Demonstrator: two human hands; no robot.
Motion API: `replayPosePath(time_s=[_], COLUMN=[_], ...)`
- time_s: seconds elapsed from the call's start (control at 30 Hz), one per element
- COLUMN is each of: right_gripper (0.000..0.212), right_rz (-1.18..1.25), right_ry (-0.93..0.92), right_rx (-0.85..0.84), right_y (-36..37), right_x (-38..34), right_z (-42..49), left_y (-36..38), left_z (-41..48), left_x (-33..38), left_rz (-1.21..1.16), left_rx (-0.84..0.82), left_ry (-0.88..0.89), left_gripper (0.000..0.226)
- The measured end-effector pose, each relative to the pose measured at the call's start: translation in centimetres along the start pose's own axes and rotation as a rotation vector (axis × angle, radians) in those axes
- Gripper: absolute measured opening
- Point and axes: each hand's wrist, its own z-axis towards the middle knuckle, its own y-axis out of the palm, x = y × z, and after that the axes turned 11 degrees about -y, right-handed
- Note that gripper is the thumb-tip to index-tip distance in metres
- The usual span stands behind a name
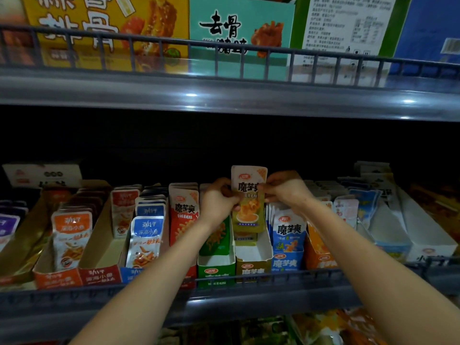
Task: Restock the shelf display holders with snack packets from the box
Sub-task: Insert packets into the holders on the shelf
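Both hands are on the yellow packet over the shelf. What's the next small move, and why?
Probably lower the yellow packet straight down into the yellow holder beneath it. The left hand and right hand pinch it upright by its sides above that holder, whose front part looks bare, and the colours match.

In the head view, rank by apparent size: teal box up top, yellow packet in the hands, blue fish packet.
Largest: teal box.
Then yellow packet and blue fish packet: too alike to rank; both partly hidden.
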Motion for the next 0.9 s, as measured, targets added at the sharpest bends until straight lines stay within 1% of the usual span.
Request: replayPosePath(time_s=[0.1, 0.2, 0.27, 0.37, 0.47, 0.53, 0.6, 0.67, 0.73, 0.83, 0.9], right_gripper=[0.021, 0.023, 0.026, 0.029, 0.034, 0.036, 0.037, 0.040, 0.039, 0.040, 0.041], right_rz=[-0.243, -0.447, -0.538, -0.633, -0.704, -0.732, -0.739, -0.754, -0.765, -0.769, -0.737], right_ry=[-0.032, -0.046, -0.031, -0.016, -0.011, -0.005, 0.004, 0.017, 0.025, 0.020, 0.016], right_rx=[-0.096, -0.148, -0.162, -0.172, -0.178, -0.207, -0.237, -0.247, -0.252, -0.248, -0.237], right_y=[-0.4, -0.3, -0.4, -0.4, 0.2, 0.5, 0.5, 0.4, 0.4, 0.4, 0.3], right_x=[0.3, 0.8, 1.3, 2.4, 2.9, 3.1, 3.1, 3.1, 3.0, 2.9, 2.8], right_z=[0.6, 1.4, 1.9, 2.4, 2.9, 3.3, 3.5, 3.6, 3.6, 3.5, 3.4], left_y=[-0.3, -0.6, -0.4, -0.1, -0.1, -0.1, 0.0, 0.2, 0.2, 0.1, 0.1], left_z=[0.1, 0.2, 0.4, 0.5, 1.0, 1.0, 0.9, 0.7, 0.7, 0.7, 0.5], left_x=[-0.7, -0.8, -0.5, -0.6, -0.8, -0.8, -0.8, -0.8, -0.8, -0.9, -0.8], left_rz=[0.095, 0.252, 0.406, 0.639, 0.750, 0.794, 0.787, 0.769, 0.778, 0.758, 0.758], left_rx=[0.027, 0.043, 0.051, 0.107, 0.177, 0.222, 0.269, 0.286, 0.283, 0.266, 0.259], left_ry=[0.052, 0.102, 0.134, 0.143, 0.138, 0.165, 0.218, 0.227, 0.195, 0.177, 0.197], left_gripper=[0.022, 0.027, 0.031, 0.038, 0.041, 0.039, 0.032, 0.032, 0.041, 0.064, 0.063])
